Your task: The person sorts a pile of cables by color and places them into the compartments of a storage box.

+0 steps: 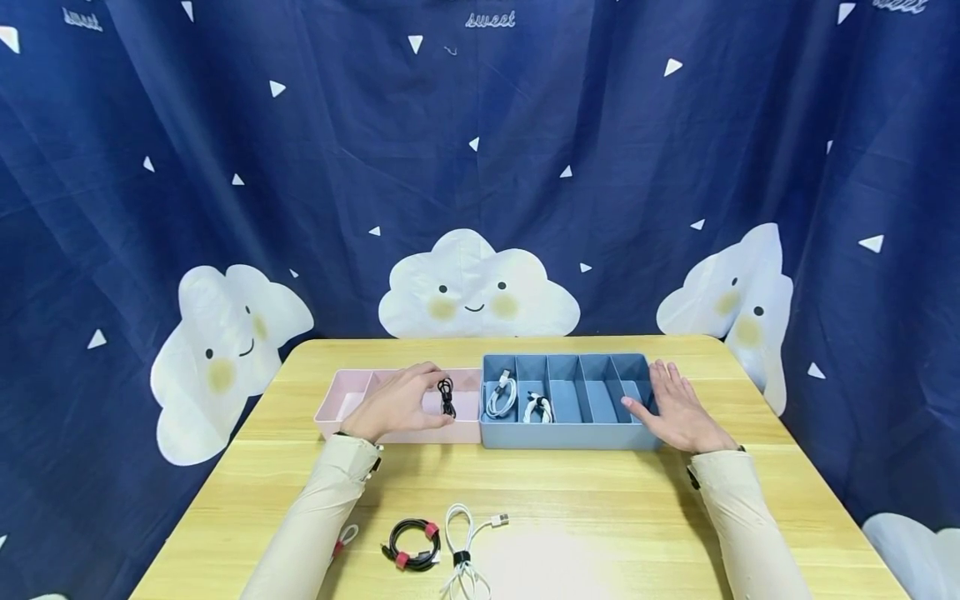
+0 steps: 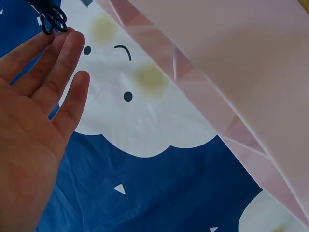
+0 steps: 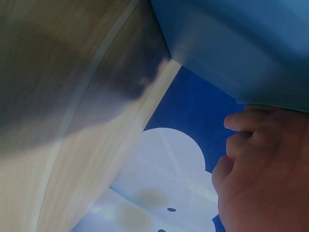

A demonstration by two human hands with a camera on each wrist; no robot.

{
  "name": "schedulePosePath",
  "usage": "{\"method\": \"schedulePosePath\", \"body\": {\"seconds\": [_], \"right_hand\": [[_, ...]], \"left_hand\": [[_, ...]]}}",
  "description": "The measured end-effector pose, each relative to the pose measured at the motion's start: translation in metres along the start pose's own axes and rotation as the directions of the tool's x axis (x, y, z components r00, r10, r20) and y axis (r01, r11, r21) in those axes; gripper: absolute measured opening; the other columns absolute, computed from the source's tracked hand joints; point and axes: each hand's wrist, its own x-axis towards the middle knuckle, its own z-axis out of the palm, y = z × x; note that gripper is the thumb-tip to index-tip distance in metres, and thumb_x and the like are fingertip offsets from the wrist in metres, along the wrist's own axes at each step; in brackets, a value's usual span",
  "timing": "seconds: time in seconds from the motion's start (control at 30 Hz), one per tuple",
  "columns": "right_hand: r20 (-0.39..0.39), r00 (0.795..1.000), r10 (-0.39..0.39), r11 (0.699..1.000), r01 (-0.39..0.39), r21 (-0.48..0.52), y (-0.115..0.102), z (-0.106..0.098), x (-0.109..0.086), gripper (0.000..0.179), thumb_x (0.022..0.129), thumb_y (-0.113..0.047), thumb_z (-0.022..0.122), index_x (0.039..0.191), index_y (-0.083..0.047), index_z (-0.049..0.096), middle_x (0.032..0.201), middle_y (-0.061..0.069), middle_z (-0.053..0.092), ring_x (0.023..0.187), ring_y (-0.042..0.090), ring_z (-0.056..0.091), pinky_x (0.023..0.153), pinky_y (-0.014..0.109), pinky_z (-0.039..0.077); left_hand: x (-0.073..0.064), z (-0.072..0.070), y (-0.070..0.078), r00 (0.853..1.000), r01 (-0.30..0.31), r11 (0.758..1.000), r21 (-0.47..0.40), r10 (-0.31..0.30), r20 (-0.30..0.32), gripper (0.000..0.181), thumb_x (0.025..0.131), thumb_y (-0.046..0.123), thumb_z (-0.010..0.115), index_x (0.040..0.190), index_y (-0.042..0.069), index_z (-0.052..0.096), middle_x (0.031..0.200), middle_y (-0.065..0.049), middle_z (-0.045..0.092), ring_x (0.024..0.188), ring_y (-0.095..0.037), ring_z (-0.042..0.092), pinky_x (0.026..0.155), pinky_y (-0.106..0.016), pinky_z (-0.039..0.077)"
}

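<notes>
Above the pink divided box (image 1: pixel 352 436), my left hand (image 1: pixel 401 404) holds a bundled black cable (image 1: pixel 447 397) upright between its thumb and fingertips. The left wrist view shows only the lower loops of that black cable (image 2: pixel 53 20) at the fingertips; the thumb is hidden there. My right hand (image 1: pixel 684 417) rests against the right end of the blue divided box (image 1: pixel 570 437), fingers straight, thumb over its front corner. Inside the blue box, a grey-white cable (image 1: pixel 502 398) lies in the leftmost compartment. A white cable with a black tie (image 1: pixel 537 408) lies in the second.
Nearer on the wooden table (image 1: pixel 600 500) lie a coiled black cable with red ties (image 1: pixel 412 543) and a white cable with a black tie (image 1: pixel 462 557). Another white cable with a red tie (image 1: pixel 343 540) is partly behind my left sleeve. A blue curtain (image 1: pixel 480 192) hangs behind the table.
</notes>
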Motion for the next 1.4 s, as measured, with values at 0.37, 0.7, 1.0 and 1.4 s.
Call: {"method": "schedulePosePath", "body": {"seconds": [0.37, 0.7, 1.0, 1.4], "right_hand": [[0.011, 1.000, 0.007, 1.000, -0.008, 0.007, -0.001, 0.000, 0.000, 0.103, 0.102, -0.065, 0.042, 0.161, 0.010, 0.003, 0.169, 0.034, -0.002, 0.158, 0.052, -0.008, 0.126, 0.069, 0.000], [0.007, 1.000, 0.009, 1.000, -0.009, 0.006, 0.000, 0.000, 0.000, 0.103, 0.102, -0.065, 0.043, 0.161, 0.011, 0.005, 0.169, 0.034, -0.001, 0.158, 0.052, -0.007, 0.126, 0.069, 0.000], [0.005, 1.000, 0.014, 1.000, -0.014, 0.002, 0.001, 0.000, 0.000, 0.104, 0.102, -0.066, 0.043, 0.161, 0.010, 0.005, 0.170, 0.034, -0.001, 0.158, 0.052, -0.006, 0.126, 0.069, 0.001], [0.011, 1.000, 0.010, 1.000, -0.010, 0.006, 0.001, 0.000, 0.000, 0.103, 0.103, -0.065, 0.042, 0.161, 0.010, 0.002, 0.170, 0.034, -0.001, 0.158, 0.051, -0.008, 0.126, 0.069, 0.000]], "left_hand": [[0.006, 0.005, -0.003, 1.000, -0.020, 1.000, 0.022, 0.020, -0.008, 0.072, 0.082, 0.054, 0.078, 0.134, 0.006, 0.067, 0.129, -0.009, 0.067, 0.115, -0.025, 0.066, 0.102, -0.044, 0.055], [0.012, 0.008, -0.003, 1.000, -0.015, 1.000, 0.012, 0.014, 0.011, 0.072, 0.081, 0.054, 0.078, 0.133, 0.006, 0.067, 0.129, -0.010, 0.067, 0.114, -0.027, 0.067, 0.102, -0.043, 0.055], [0.014, 0.012, -0.006, 1.000, -0.005, 1.000, 0.009, 0.004, 0.021, 0.072, 0.082, 0.055, 0.077, 0.135, 0.006, 0.066, 0.129, -0.009, 0.066, 0.115, -0.025, 0.066, 0.102, -0.043, 0.055], [0.015, 0.015, -0.007, 1.000, -0.013, 1.000, 0.005, 0.013, 0.019, 0.069, 0.083, 0.053, 0.077, 0.134, 0.008, 0.067, 0.128, -0.008, 0.066, 0.114, -0.024, 0.066, 0.101, -0.042, 0.055]]}}
